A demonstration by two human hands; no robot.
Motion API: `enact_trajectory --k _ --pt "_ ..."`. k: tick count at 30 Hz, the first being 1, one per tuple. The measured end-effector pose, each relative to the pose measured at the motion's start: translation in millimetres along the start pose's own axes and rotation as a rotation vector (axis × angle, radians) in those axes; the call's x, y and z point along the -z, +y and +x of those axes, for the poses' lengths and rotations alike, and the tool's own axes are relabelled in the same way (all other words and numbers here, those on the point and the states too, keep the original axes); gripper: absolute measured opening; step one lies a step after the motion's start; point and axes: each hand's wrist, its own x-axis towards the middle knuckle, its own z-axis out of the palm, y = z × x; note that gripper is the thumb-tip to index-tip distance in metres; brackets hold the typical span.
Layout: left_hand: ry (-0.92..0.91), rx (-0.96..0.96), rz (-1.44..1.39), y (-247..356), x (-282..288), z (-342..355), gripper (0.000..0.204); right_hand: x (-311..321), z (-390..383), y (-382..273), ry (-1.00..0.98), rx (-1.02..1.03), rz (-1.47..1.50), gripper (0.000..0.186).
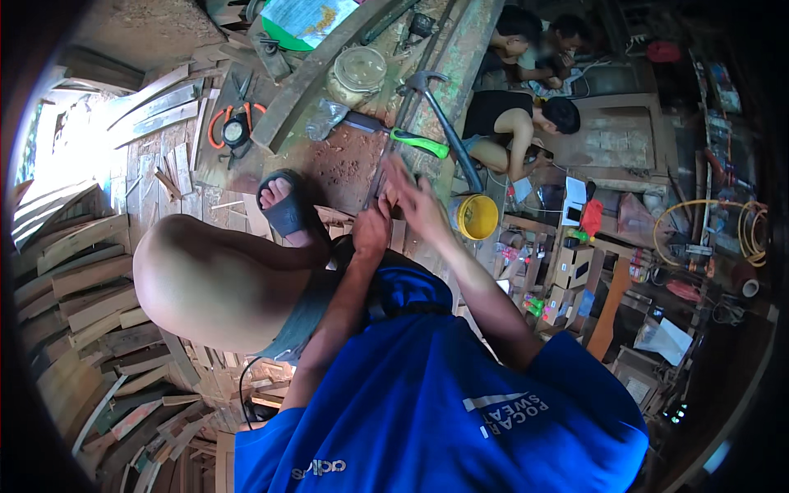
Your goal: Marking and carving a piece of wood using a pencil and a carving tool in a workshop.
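My left hand (372, 228) is closed at the near edge of the wooden workbench (329, 168). Its fingers are bent together, and anything between them is too small or hidden to make out. Just to its right, my right hand (419, 209) has its fingers stretched out and apart, slightly blurred, close to the left fingertips. Beyond both hands lies a tool with a green and black handle (421, 143), its dark end pointing left. A claw hammer (450, 123) rests to the right of it. Reddish-brown dust (345, 167) covers the bench top there.
A yellow bucket (478, 217) stands right of my right hand. On the bench are a lidded jar (359, 71), a clear plastic bag (325, 119), a curved timber (308, 86) and orange-handled scissors (217, 130). Stacked wood (90, 287) fills the left; several people sit at the far right.
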Motion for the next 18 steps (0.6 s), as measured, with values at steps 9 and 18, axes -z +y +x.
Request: enact_trajectory --k 9,18 --pt "0.084 -0.067 -0.022 -4 -4 -4 0.058 -9 -6 -2 0.054 -0.061 0.075 0.043" --pt "-0.004 -0.099 -0.012 -13 -7 0 0.051 -21 -2 3 0.196 0.042 0.112 0.041"
